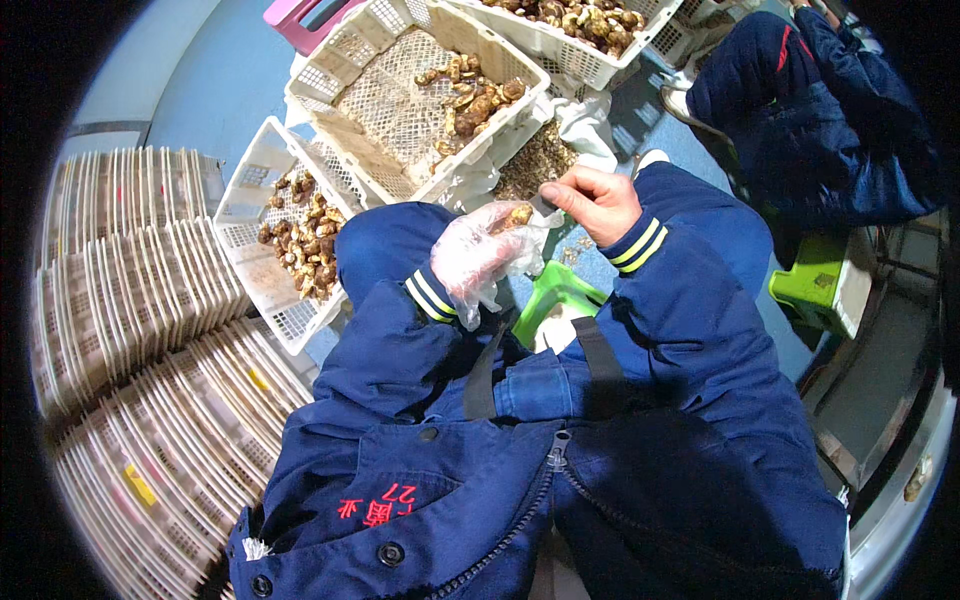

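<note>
A clear, loose plastic glove covers my left hand (474, 252), which is closed around a brown and pale mushroom (519, 215). Only one end of the mushroom shows past the fingers. Close by on the right, my bare right hand (602, 206) pinches a small, thin grey blade (545, 204) between thumb and forefinger, its tip near the mushroom. Most of the blade is hidden by the fingers. Beyond both hands stands a large white basket (375, 75), with mushrooms (475, 108) heaped toward its right side. Below the hands, a green stool (556, 290) shows between my legs.
Another white crate (240, 240) with mushrooms (305, 240) is beside my left knee. Stacked crates (160, 400) fill the left. Trimmings (540, 160) lie in a pale-lined container ahead. A full mushroom crate (575, 65) stands farther back. A seated person (810, 130) is at right, near a green-and-white stool (825, 280).
</note>
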{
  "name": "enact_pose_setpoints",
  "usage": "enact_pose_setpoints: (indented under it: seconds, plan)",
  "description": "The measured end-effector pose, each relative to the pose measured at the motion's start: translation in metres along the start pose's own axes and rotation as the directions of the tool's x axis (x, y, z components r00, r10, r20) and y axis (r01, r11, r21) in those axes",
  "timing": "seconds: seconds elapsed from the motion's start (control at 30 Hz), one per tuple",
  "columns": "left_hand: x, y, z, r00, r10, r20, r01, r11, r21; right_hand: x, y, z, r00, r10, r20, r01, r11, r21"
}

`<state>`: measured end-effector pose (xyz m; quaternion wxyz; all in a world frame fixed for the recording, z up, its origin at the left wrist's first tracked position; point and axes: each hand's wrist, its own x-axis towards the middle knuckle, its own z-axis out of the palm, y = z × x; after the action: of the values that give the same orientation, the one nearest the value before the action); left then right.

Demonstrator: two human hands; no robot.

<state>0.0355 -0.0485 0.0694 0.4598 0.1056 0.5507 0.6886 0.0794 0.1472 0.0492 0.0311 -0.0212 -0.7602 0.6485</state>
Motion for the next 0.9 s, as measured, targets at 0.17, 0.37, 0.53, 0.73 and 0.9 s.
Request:
enact_pose_setpoints:
  seconds: [0.17,0.37,0.53,0.73,0.9]
  plan:
    - [0.012,-0.01,-0.013,0.99,-0.135,0.032,0.134,0.99,0.04,0.014,0.02,-0.006,0.992,-0.113,-0.058,0.104,0.986,-0.133]
    - [0.024,-0.024,-0.018,0.999,-0.027,-0.047,0.031,0.995,0.094,0.019,0.027,0.001,0.998,-0.056,-0.005,0.055,0.987,-0.15]
    - [0.028,-0.035,-0.026,0.998,0.011,-0.065,0.0,0.987,0.162,0.021,0.028,0.008,0.997,-0.06,0.039,0.065,0.99,-0.124]
    - [0.03,-0.047,-0.042,0.995,0.08,-0.054,-0.048,0.896,0.441,0.025,0.032,0.008,0.999,-0.036,0.033,0.04,0.989,-0.145]
    - [0.029,-0.043,-0.039,0.993,0.104,-0.06,-0.055,0.837,0.544,0.027,0.032,0.008,0.999,0.005,-0.048,-0.018,0.962,-0.271]
